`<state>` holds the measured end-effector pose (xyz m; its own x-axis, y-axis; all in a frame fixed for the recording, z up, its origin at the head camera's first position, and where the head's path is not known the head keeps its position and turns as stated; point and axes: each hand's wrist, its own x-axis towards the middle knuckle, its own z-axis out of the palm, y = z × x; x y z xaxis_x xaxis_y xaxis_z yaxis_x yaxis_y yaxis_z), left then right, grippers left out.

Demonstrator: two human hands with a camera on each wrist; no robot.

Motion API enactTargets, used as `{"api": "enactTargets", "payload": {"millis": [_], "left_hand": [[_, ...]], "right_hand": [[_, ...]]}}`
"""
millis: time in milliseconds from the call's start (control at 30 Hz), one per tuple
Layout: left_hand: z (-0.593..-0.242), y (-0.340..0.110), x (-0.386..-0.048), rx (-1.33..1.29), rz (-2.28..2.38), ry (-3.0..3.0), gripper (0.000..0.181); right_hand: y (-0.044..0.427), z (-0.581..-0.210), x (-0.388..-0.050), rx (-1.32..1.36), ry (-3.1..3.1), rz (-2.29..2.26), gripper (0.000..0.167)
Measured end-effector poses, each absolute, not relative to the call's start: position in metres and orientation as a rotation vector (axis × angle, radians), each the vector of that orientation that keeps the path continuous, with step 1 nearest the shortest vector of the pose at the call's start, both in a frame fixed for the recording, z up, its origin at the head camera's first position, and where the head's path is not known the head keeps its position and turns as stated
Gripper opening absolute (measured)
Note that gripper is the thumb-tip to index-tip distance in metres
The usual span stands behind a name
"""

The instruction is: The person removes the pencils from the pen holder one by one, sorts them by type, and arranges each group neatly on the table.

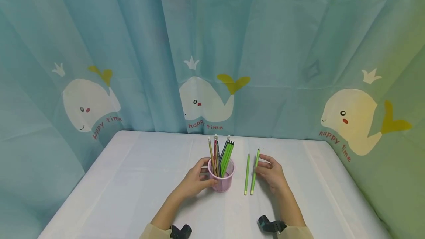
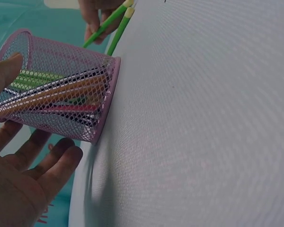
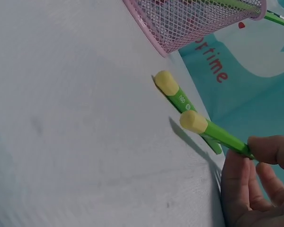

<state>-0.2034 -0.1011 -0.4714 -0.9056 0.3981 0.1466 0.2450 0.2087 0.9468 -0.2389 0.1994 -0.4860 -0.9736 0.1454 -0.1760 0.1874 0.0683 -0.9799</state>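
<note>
Pink mesh cup (image 1: 224, 186) stands left of the right hand's grip, beyond the loose green pencil (image 1: 247, 175); left hand (image 1: 195, 182), nearer to it, curls thumb and fingers about its side; right hand (image 1: 273, 174) pinches the held green pencil (image 1: 254, 180), long axis pointing away from the person, yellow end nearest; its tip is hidden in the right wrist view; overlap prevents counting the cup's pencils (image 1: 227, 159).

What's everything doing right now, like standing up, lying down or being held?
Pink mesh cup: upright on the table, with pencils inside
Green pencils in the cup: leaning, dark points up
Held green pencil: pinched by the right hand, cream end lifted
Other green pencil: lying flat
Left hand: holding the cup
Curtain: hanging
</note>
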Motion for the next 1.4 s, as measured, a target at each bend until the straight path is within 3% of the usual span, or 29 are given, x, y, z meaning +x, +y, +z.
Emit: {"api": "enactTargets", "payload": {"millis": [1033, 1400], "left_hand": [[-0.473, -0.101, -0.204, 0.642, 1.797, 2.34, 0.068], [-0.473, -0.101, -0.205, 0.643, 1.802, 2.328, 0.068]], "right_hand": [[0.191, -0.483, -0.237, 0.286, 2.468, -1.845, 0.056], [0.179, -0.458, -0.227, 0.074, 2.423, -1.962, 0.045]]}}
